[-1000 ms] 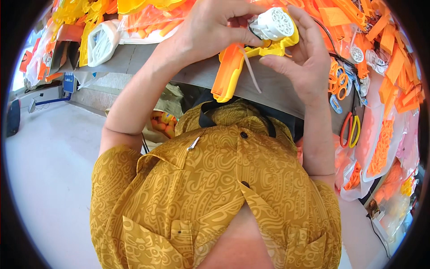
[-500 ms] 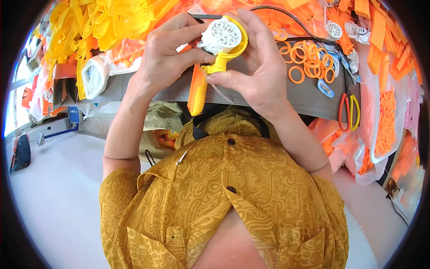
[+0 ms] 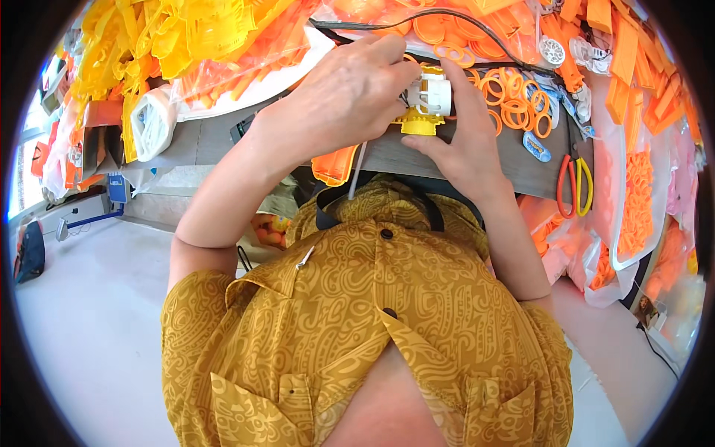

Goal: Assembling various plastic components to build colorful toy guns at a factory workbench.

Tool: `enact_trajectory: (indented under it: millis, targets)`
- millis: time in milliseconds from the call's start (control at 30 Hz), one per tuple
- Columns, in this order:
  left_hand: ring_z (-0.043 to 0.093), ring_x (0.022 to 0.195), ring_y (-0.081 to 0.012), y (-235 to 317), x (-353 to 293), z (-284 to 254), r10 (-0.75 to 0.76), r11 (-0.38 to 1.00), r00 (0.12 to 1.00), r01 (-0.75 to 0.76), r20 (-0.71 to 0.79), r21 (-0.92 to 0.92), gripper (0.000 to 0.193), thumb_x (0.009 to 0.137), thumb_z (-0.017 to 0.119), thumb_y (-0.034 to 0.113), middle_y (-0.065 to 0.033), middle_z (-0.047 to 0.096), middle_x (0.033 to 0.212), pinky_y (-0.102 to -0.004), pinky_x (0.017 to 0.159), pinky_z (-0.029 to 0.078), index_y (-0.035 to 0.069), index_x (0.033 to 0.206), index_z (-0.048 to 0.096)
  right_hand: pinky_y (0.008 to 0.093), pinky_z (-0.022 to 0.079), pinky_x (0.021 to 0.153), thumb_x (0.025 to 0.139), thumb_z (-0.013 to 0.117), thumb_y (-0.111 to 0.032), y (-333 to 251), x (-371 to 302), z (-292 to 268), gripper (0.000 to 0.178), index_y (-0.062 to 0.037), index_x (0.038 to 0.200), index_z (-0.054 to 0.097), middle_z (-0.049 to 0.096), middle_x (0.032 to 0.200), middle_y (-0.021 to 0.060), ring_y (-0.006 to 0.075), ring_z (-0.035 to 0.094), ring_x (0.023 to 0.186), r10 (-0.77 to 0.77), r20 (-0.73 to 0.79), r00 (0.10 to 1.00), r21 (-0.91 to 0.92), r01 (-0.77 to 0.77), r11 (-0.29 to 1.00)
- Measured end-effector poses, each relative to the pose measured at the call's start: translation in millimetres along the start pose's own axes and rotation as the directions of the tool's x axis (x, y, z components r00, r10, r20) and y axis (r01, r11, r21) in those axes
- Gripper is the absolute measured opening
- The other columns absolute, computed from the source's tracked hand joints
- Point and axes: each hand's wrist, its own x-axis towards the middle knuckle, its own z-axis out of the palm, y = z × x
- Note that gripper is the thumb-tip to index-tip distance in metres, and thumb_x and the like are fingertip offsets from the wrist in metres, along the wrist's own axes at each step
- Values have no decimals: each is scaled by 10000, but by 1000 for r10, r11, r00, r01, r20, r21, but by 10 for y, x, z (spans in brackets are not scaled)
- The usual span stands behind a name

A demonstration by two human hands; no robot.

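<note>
Over the table edge I hold a plastic toy part [image 3: 432,97], a white round piece set against a yellow housing, now turned sideways. My left hand [image 3: 346,93] has its fingers curled in at the part's left side, its fingertips partly hidden. My right hand [image 3: 473,145] grips the part from the right, thumb below and fingers above. Beneath my left hand an orange handle-shaped piece [image 3: 333,165] shows, with a thin pale tube [image 3: 358,171] hanging beside it. Whether these join the part is hidden by my left hand.
Orange rings [image 3: 515,112] lie to the right, near a black cable [image 3: 477,30]. Scissors [image 3: 574,186] with red and yellow handles hang at the table edge [image 3: 514,164]. Yellow plastic parts [image 3: 186,37] are heaped at far left; a bin of small orange pieces [image 3: 637,201] stands right.
The toy part has turned from its patterned white face showing to side-on, and moved right and down. My left hand has shifted right across it; my right hand has moved slightly right and down.
</note>
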Motion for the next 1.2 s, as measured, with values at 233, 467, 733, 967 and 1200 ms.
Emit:
enact_trajectory:
  millis: [233, 467, 733, 967, 1200]
  targets:
    - [536, 755, -280, -110, -5, 139, -24, 1000, 999, 25, -41, 19, 198, 590, 601, 38, -114, 475, 755, -362, 644, 467, 5, 784, 581, 409, 371, 818, 572, 727, -108, 99, 63, 65, 802, 21, 1245, 310, 528, 993, 166, 330, 464, 947, -193, -60, 979, -248, 173, 953]
    - [535, 822, -258, -61, -90, 75, -119, 993, 985, 118, -122, -17, 355, 566, 683, 58, -92, 522, 867, -337, 729, 445, 23, 904, 583, 366, 399, 837, 568, 751, -143, 76, 31, 31, 779, -16, 1225, 353, 469, 1111, 159, 291, 454, 1003, -190, -44, 981, -334, 165, 928]
    - [532, 972, -263, -67, -488, -43, -151, 988, 952, 135, -265, -76, 411, 629, 713, 104, -119, 532, 1070, -328, 798, 443, 14, 1007, 577, 380, 375, 826, 565, 730, -110, -5, 24, -31, 603, -11, 1104, 480, 522, 1045, 132, 299, 480, 953, -365, -111, 924, -378, 301, 876]
    - [435, 1114, -298, -52, -675, 204, -148, 989, 949, 136, -278, -60, 508, 650, 705, 155, -145, 483, 1167, -369, 915, 373, -18, 1092, 523, 362, 378, 774, 588, 693, -57, -25, 136, 65, 425, -51, 988, 548, 529, 1003, 84, 257, 482, 894, -426, -155, 891, -372, 347, 861]
    - [432, 1113, -304, -113, -633, 313, -139, 989, 940, 118, -312, -86, 529, 655, 701, 177, -142, 478, 1176, -376, 918, 365, -21, 1107, 512, 348, 388, 747, 623, 651, -21, -11, 332, 88, 341, -47, 949, 552, 558, 935, 77, 259, 505, 859, -433, -39, 901, -481, 363, 798]
